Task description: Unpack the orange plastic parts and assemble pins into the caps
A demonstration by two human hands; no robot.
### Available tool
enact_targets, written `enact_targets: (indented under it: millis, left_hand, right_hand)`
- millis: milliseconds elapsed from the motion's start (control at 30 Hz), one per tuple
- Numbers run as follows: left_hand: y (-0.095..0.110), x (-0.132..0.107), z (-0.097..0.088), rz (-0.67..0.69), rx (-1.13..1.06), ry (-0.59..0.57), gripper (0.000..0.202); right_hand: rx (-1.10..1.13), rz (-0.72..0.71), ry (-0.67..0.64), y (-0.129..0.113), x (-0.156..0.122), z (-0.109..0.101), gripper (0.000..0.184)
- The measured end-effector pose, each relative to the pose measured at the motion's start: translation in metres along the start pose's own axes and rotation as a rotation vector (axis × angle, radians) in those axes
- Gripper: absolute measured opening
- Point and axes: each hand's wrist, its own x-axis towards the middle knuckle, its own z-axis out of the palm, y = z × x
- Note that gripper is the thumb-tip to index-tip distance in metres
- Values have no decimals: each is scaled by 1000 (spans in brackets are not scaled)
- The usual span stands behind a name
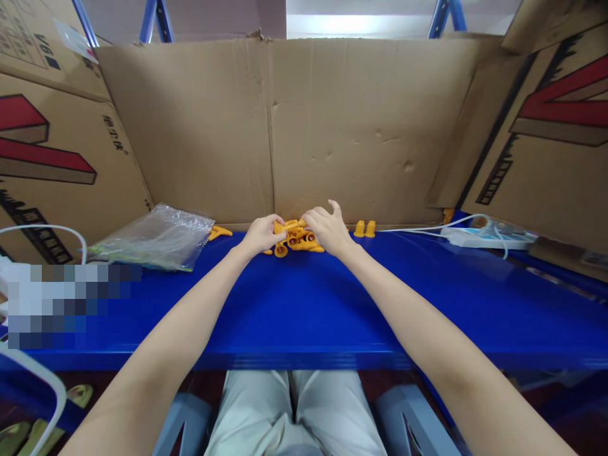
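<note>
At the far side of the blue table [304,304], a heap of orange plastic pieces [293,242] lies between my two hands. Several of them have round, hollow cup-like ends facing me. My left hand [260,234] pinches an orange plastic piece [279,227] at the left of the heap. On the heap's right, my right hand [329,229] has its fingers closed on a ridged orange plastic piece [295,223], with one finger raised. Its fingertips are partly hidden. Whether the two held pieces touch, I cannot tell.
Two orange cup-shaped pieces [365,228] stand upright right of my right hand. A clear plastic bag [154,237] and another orange piece [219,232] lie left. A white power strip [489,237] with cables sits right. Cardboard walls [370,133] enclose the back and sides.
</note>
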Motion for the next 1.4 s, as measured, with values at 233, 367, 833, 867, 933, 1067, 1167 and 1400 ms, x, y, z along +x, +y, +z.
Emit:
enact_targets:
  millis: [233,367,833,867,933,1067,1167,1400]
  left_hand:
    - [19,-3,-5,-261,-303,-196,21]
    - [16,-4,-4,-200,-247,-93,22]
    - [-15,4,-4,-167,-146,149,16]
    - [-21,5,-4,-184,-154,189,16]
    - [-34,7,-5,-242,-184,259,15]
    - [-60,10,-5,-374,-300,359,17]
    - [-72,10,-5,-466,-372,413,16]
    - [-76,9,-5,-560,-438,486,13]
  right_hand:
    - [-76,-6,50,6,-2,-2,26]
    - [-31,-17,16,8,-3,-2,28]
    - [65,657,122,69,-31,15,21]
    - [77,809,117,80,-39,18,22]
    - [122,1099,90,102,-55,27,25]
    - [258,1544,2,136,-83,44,24]
    - [294,1658,-31,152,-95,56,22]
    - [338,1625,-13,169,-100,84,20]
